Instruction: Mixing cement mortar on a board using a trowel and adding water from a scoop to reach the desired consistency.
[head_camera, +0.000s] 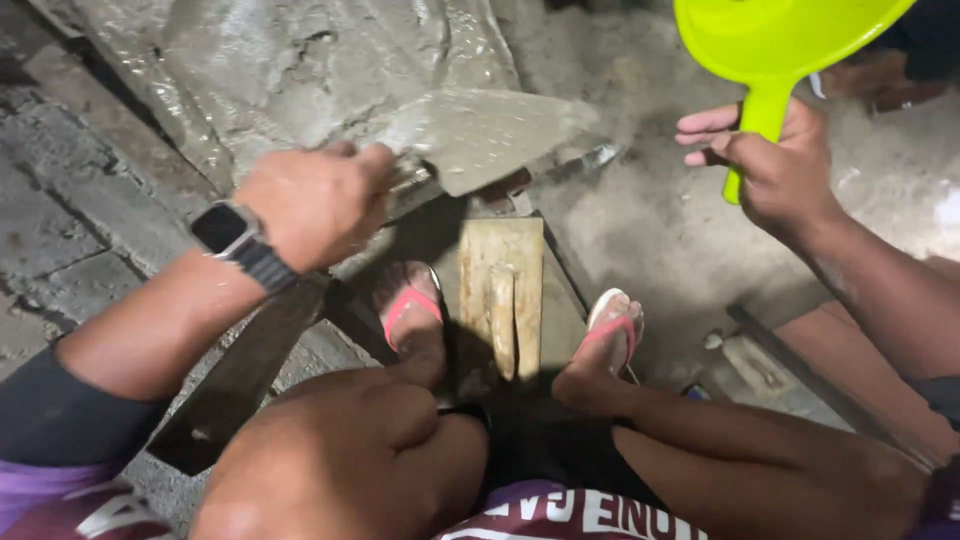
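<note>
My left hand (318, 200), with a dark smartwatch (228, 230) on the wrist, grips the handle of a mason's trowel (490, 135). The trowel's grey blade, smeared with wet mortar, is held over a wet cement heap (270, 70). My right hand (775, 165) is closed on the handle of a lime-green plastic scoop (770, 40), raised at the upper right. I am squatting, my knees in the foreground. My feet in pink flip-flops (408, 305) stand either side of a wooden float (500, 290) lying on the floor.
Rough brick or block wall (60, 230) runs along the left. A dark plank (235, 385) slants under my left forearm. Dusty concrete floor (660, 240) lies to the right, with a wooden board (760, 365) and a reddish surface (850, 370) at lower right.
</note>
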